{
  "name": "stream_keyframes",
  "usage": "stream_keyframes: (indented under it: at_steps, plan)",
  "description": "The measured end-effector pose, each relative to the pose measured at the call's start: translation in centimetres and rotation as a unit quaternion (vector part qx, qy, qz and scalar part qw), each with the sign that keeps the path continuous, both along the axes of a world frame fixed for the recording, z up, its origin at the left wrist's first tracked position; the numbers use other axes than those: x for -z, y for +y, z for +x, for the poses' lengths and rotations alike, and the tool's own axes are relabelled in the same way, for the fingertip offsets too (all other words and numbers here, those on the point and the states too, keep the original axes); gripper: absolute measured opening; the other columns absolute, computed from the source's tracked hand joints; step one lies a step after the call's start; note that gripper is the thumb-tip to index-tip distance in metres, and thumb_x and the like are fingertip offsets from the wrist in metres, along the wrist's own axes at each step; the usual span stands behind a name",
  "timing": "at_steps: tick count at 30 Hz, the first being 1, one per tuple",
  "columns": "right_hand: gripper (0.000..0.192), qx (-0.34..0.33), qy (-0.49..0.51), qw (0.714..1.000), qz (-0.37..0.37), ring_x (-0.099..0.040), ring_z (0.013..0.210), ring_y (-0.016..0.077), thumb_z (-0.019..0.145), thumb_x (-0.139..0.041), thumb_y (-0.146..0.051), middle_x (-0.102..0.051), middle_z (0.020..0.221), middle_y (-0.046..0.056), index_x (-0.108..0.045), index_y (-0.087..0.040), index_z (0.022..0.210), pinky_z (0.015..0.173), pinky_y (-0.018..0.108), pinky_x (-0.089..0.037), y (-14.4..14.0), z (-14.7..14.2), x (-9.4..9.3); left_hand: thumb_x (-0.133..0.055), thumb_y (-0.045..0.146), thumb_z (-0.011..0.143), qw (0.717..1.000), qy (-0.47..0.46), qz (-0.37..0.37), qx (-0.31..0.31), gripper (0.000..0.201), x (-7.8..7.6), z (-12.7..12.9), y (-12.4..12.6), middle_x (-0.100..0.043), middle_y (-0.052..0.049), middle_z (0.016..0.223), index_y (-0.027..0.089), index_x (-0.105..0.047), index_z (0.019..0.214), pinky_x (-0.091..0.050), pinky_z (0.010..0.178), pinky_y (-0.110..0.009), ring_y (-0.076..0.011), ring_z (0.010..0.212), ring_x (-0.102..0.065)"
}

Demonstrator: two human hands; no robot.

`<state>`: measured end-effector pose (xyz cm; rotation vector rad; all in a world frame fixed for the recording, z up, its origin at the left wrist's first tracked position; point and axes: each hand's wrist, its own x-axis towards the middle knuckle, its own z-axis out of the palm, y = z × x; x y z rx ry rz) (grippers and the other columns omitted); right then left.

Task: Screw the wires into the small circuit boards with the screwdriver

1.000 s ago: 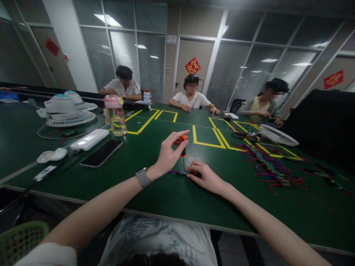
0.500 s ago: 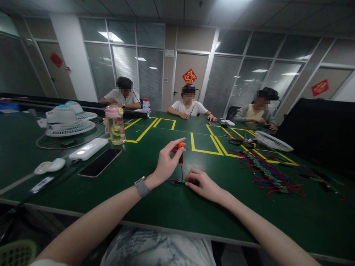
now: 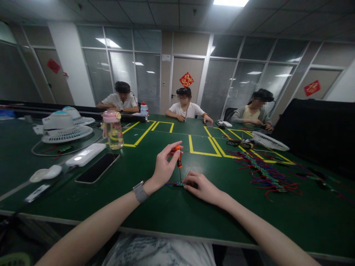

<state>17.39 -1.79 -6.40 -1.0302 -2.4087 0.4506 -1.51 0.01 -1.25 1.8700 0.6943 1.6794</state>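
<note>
On the green table [image 3: 166, 214] we pinch the orange screwdriver [image 3: 179, 154] upright with our left hand [image 3: 163, 168], its tip on the small circuit board [image 3: 177, 183], which our right hand [image 3: 202, 187] presses flat with closed fingers so it cannot slide.

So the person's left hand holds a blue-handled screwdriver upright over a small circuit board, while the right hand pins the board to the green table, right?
Not quite: the screwdriver has an orange handle, not blue, as the head view shows. The rest holds: the left hand holds it upright over the small circuit board, and the right hand pins the board to the green table.
</note>
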Motion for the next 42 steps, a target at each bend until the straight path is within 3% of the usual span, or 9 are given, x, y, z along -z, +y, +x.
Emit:
stream_keyframes:
  at_steps: [5,12,18,21,25,28,35,38,42]
  plan:
    - [0.014,0.002,0.001,1.000,-0.003,-0.057,0.072,0.0130,0.088,-0.058,-0.022,-0.058,0.089,0.004,-0.068,-0.017,0.097,0.067,0.025,-0.047,-0.07,-0.15,-0.20,-0.059,0.029,0.088,0.996,0.031,0.048,-0.061,0.019,-0.04,-0.20,-0.06,-0.057,-0.004,0.095,0.022,-0.068,0.103,-0.050,0.076,-0.025,-0.0137,0.086,-0.058]
    - [0.015,-0.001,0.010,1.000,-0.001,-0.058,0.073,0.0132,0.088,-0.058,-0.023,-0.058,0.089,0.004,-0.068,-0.018,0.097,0.068,0.025,-0.048,-0.04,-0.12,-0.09,-0.042,0.028,0.097,0.999,-0.010,-0.010,0.036,0.035,-0.04,-0.01,-0.16,-0.061,-0.008,0.117,0.022,-0.054,0.130,-0.053,0.082,-0.030,-0.0160,0.096,-0.063]
    - [0.016,0.000,0.004,1.000,0.005,-0.057,0.073,0.0129,0.088,-0.058,-0.024,-0.058,0.089,0.004,-0.068,-0.017,0.098,0.068,0.025,-0.047,0.01,0.00,-0.08,-0.061,0.029,0.088,0.998,0.018,0.036,-0.045,0.021,0.05,-0.12,-0.01,-0.058,-0.003,0.094,0.022,-0.067,0.107,-0.050,0.075,-0.025,-0.0139,0.086,-0.059]
    - [0.016,-0.002,0.001,1.000,0.004,-0.057,0.072,0.0127,0.088,-0.058,-0.023,-0.057,0.088,0.004,-0.068,-0.017,0.099,0.068,0.025,-0.047,-0.03,0.00,-0.19,-0.054,0.030,0.091,0.996,0.032,0.060,-0.060,0.021,0.03,-0.21,-0.05,-0.055,-0.003,0.094,0.023,-0.069,0.105,-0.049,0.076,-0.026,-0.0134,0.086,-0.057]
    - [0.015,-0.004,0.003,1.000,0.000,-0.057,0.072,0.0126,0.088,-0.058,-0.023,-0.057,0.089,0.004,-0.068,-0.017,0.098,0.068,0.025,-0.047,-0.07,-0.04,-0.31,-0.039,0.028,0.098,0.999,0.013,0.035,-0.002,0.033,-0.01,-0.07,-0.16,-0.058,-0.008,0.115,0.023,-0.060,0.123,-0.052,0.081,-0.028,-0.0148,0.096,-0.060]
    - [0.015,-0.004,0.003,1.000,0.000,-0.057,0.072,0.0127,0.088,-0.058,-0.023,-0.057,0.088,0.004,-0.068,-0.018,0.099,0.068,0.025,-0.048,-0.11,-0.05,-0.39,-0.043,0.028,0.097,1.000,0.000,0.002,0.025,0.035,0.02,0.10,-0.18,-0.061,-0.009,0.118,0.021,-0.054,0.129,-0.053,0.080,-0.029,-0.0153,0.093,-0.064]
    - [0.015,-0.004,0.000,1.000,0.003,-0.058,0.073,0.0132,0.088,-0.058,-0.023,-0.058,0.089,0.004,-0.068,-0.017,0.098,0.069,0.026,-0.048,-0.16,-0.03,-0.36,-0.064,0.029,0.085,0.995,0.025,0.061,-0.069,0.018,0.08,-0.06,-0.10,-0.057,-0.003,0.093,0.021,-0.067,0.101,-0.049,0.075,-0.025,-0.0139,0.084,-0.057]
    - [0.016,-0.004,-0.001,1.000,0.005,-0.058,0.073,0.0134,0.088,-0.058,-0.023,-0.058,0.089,0.004,-0.068,-0.017,0.099,0.069,0.026,-0.048,-0.16,-0.03,-0.37,-0.051,0.030,0.093,0.995,0.031,0.064,-0.068,0.021,-0.02,-0.18,-0.15,-0.056,-0.004,0.097,0.022,-0.067,0.104,-0.048,0.077,-0.026,-0.0138,0.087,-0.057]
    - [0.016,-0.001,-0.001,1.000,-0.001,-0.058,0.073,0.0131,0.088,-0.058,-0.023,-0.058,0.089,0.004,-0.068,-0.017,0.099,0.069,0.025,-0.048,-0.22,-0.06,-0.55,-0.037,0.027,0.098,1.000,0.013,0.021,-0.001,0.033,-0.16,-0.14,-0.28,-0.061,-0.007,0.111,0.021,-0.059,0.122,-0.050,0.080,-0.028,-0.0146,0.091,-0.062]
